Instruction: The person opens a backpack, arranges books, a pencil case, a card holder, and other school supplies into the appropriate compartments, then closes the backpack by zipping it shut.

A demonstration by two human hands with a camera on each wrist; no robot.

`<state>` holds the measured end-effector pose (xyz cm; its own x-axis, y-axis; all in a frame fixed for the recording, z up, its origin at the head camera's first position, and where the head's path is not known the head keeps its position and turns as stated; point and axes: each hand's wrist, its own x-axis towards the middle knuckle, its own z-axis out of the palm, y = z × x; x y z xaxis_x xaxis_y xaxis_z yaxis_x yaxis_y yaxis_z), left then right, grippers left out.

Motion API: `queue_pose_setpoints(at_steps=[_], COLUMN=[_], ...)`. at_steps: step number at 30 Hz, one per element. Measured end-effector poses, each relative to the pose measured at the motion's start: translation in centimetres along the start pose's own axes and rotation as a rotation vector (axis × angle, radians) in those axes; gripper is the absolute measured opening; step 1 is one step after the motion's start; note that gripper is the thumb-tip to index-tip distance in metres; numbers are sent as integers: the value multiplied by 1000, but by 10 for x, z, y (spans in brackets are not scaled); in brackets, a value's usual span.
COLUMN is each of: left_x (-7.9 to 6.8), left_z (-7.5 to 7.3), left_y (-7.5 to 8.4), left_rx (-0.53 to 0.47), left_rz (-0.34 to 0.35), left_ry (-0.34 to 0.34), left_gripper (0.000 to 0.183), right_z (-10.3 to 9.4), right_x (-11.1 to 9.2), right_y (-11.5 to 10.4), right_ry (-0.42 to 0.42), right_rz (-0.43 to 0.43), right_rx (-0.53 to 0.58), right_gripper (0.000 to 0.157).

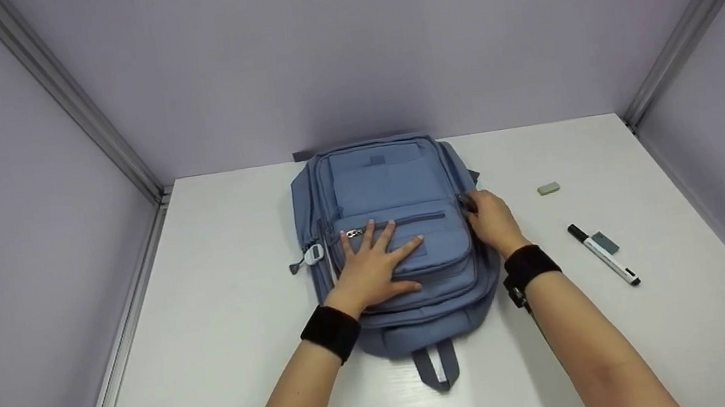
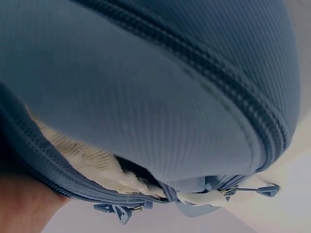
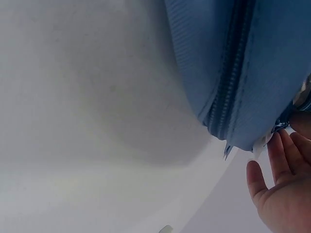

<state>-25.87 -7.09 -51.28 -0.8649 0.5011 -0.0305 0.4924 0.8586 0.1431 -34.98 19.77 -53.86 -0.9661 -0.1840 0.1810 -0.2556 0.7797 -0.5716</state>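
A blue backpack lies front side up on the white table, its grab loop toward me. My left hand rests with fingers spread on the front pocket, just below a short zipper. At the bag's right edge, my right hand pinches a zipper pull between thumb and fingers, partly hidden by the fingers. In the left wrist view, a zippered compartment gapes and shows its pale lining; part of my left hand is at the lower left.
Right of the bag lie a small green eraser, a white marker with black ends and a dark grey rectangular piece beside it. A white tag hangs at the bag's left side. Pale walls enclose the table's back and sides.
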Motion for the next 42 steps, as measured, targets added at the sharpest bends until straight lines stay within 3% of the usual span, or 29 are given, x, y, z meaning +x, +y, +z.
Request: queue_pose_setpoints(at_steps=[7,14,19,26,42], left_x=[2,2,3,3,4], left_z=[2,2,3,6,5], left_y=[2,1,1,1,1], left_rx=[-31,-24,-7,-2,-6], left_rz=[16,11,1,-13,-24], left_ry=[-8,0,-8,-2,-4], left_gripper=[83,83,82,75,73], right_z=[0,-2,-7,-9,-15], right_x=[3,3,1,-6,-22], right_y=[2,4,8,11,5], right_ry=[44,43,49,12,-58], right_rz=[-8,-2,-51,-114,-171], right_rx=[-49,-99,-150,-228,-220], right_gripper=[23,22,21,20,20])
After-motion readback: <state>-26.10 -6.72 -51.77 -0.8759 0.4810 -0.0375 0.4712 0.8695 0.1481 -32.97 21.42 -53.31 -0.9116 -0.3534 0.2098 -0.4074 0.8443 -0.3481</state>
